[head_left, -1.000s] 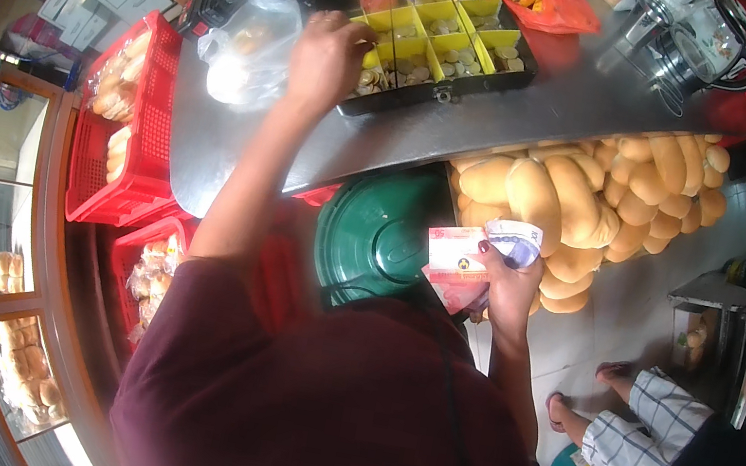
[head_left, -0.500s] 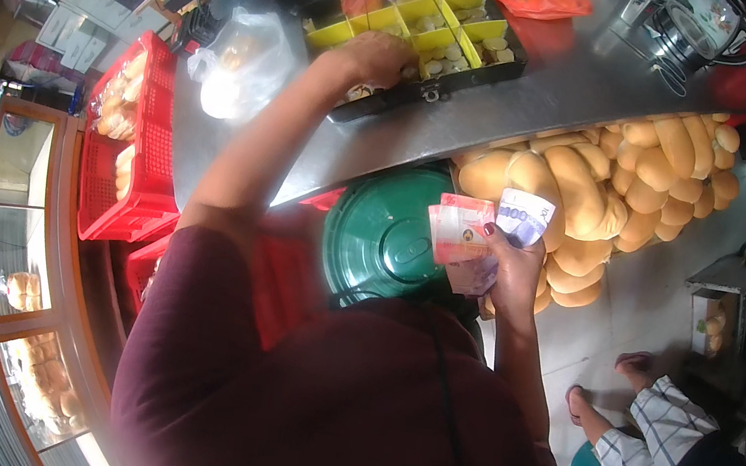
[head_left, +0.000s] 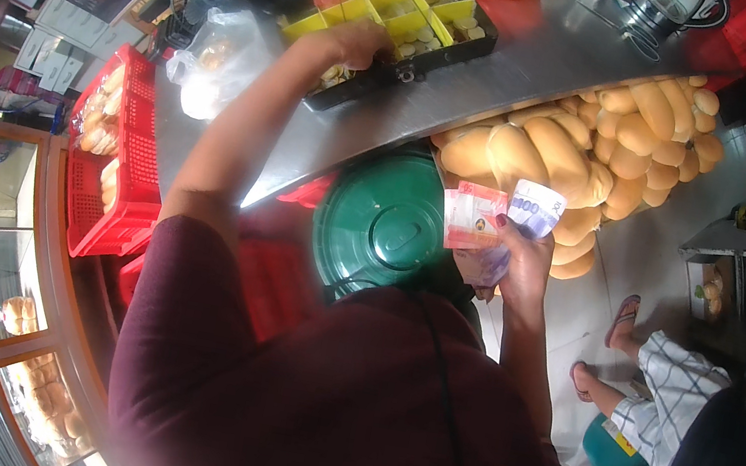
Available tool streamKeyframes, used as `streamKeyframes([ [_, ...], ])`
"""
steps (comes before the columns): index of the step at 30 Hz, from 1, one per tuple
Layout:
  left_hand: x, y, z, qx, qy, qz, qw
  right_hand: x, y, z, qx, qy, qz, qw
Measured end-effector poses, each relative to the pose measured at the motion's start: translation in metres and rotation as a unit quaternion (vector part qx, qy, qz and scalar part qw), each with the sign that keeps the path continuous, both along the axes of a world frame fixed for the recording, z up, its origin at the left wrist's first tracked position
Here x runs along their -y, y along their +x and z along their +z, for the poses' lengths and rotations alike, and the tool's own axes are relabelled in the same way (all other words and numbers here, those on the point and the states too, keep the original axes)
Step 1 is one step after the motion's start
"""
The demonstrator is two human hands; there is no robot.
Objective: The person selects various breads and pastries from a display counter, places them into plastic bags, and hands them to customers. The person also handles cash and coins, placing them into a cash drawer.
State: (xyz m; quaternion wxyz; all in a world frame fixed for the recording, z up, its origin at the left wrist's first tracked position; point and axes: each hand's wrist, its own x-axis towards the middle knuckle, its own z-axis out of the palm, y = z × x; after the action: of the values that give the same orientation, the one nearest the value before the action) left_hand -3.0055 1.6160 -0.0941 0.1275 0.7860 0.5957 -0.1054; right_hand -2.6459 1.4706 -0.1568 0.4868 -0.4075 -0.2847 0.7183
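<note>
My left hand [head_left: 358, 41] reaches forward into a black tray [head_left: 443, 51] with yellow compartments [head_left: 399, 18] that hold coins; its fingers dip into a compartment at the tray's left end and are hidden there. My right hand [head_left: 511, 261] is held near my chest, shut on a few banknotes [head_left: 494, 216], a red one and pale purple ones fanned upward. The notes hang over a round green lid [head_left: 383, 220], just below the metal counter [head_left: 542, 49].
A heap of long bread rolls [head_left: 595, 142] lies right of the lid. Red crates [head_left: 115, 150] with bread stand at the left, beside a clear plastic bag [head_left: 219, 59]. A seated person's legs in checked trousers [head_left: 661, 400] are at the lower right.
My left hand has moved from the tray's left edge to over its coin compartments. My right hand still grips the banknotes and has risen slightly.
</note>
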Motion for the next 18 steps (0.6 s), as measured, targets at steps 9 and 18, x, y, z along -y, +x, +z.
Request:
streamKeyframes([
  [9,0.018,0.003,-0.009,-0.007,0.057,0.057,0.997,0.016,0.001,-0.004,-0.007,0.001,-0.002,1.0],
  [18,0.05,0.016,0.0,-0.008,0.276,0.073,0.958,0.024,-0.006,0.006,0.022,0.05,0.001,0.999],
])
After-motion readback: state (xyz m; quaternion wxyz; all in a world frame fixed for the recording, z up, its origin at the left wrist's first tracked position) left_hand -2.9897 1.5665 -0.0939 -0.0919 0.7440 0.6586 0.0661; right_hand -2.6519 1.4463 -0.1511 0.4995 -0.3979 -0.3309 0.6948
